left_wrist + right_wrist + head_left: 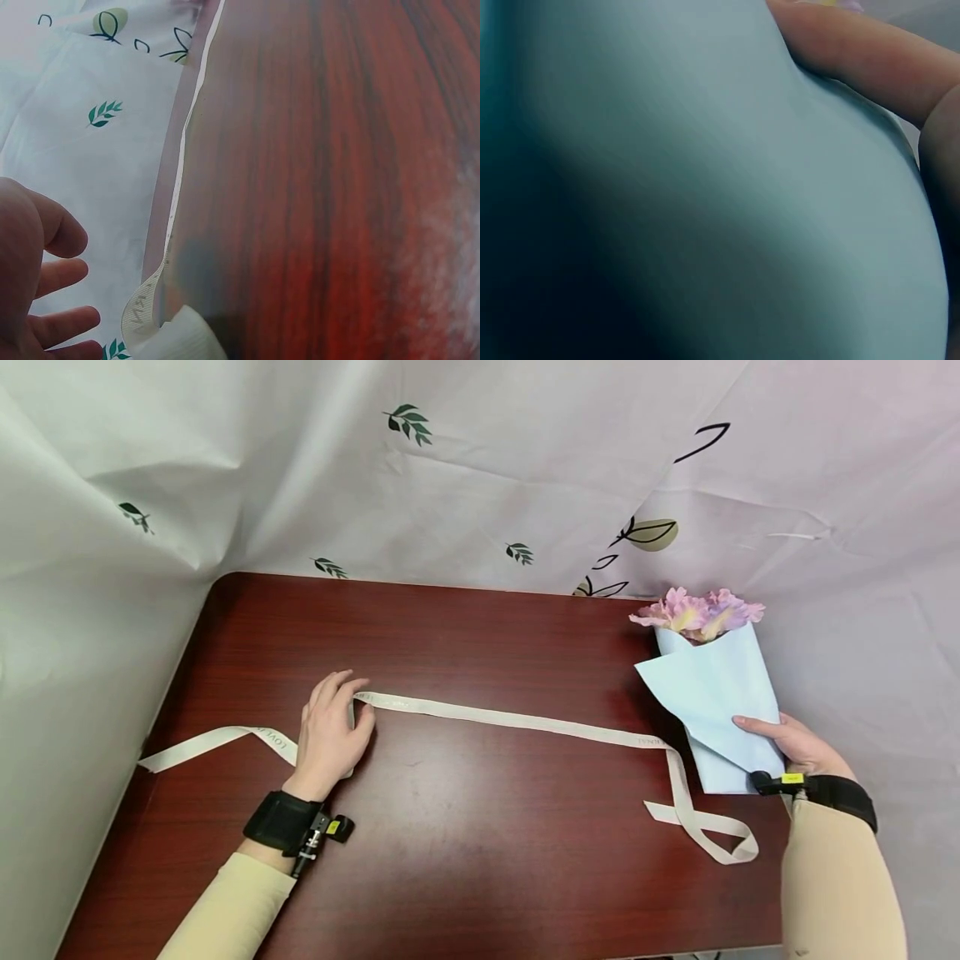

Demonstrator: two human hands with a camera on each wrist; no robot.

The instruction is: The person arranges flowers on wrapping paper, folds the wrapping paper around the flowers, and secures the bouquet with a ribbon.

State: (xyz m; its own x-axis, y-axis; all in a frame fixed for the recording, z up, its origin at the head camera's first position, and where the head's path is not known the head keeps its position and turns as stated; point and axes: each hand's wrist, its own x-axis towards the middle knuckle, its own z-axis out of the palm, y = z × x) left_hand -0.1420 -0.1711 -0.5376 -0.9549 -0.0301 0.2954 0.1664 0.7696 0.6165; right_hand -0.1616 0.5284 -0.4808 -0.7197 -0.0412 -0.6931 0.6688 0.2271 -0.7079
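A long white ribbon point(480, 717) with printed lettering stretches across the table. My left hand point(330, 731) is at its left part, where the ribbon bends back between the thumb and the fingers. In the left wrist view the left fingers point(64, 326) are spread apart, and the curled ribbon point(142, 307) stands beside them without being pinched. At the right side my right hand point(813, 750) grips the lower part of a bouquet point(720, 693) with its thumb on top. The bouquet has pale blue wrapping paper point(727, 150) and pink-purple flowers point(701, 612). The other right fingers are hidden in the head view.
The dark red-brown table point(487, 852) has white patterned cloth point(450, 485) behind it and at both sides. One ribbon end point(168, 756) reaches the table's left edge. The other end lies in a loop point(727, 847) just below the bouquet.
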